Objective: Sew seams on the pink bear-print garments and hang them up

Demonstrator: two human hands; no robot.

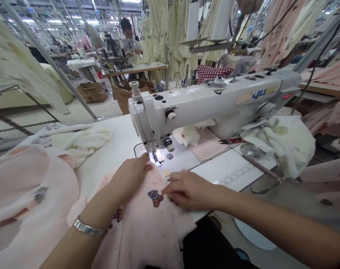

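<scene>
A white sewing machine stands on a white table. A pink printed fabric piece lies in front of it, its far edge under the lit presser foot. My left hand lies on the fabric just left of the presser foot, fingers bent and pressing the cloth down. My right hand rests on the fabric's right edge, fingers together and pinching the cloth near a small bear print. A silver bracelet circles my left wrist.
Pink fabric is heaped at left, with cream cloth behind it and more cream cloth at right. Red snips lie by a checked patch. Thread cones and hanging garments fill the background, where another person works.
</scene>
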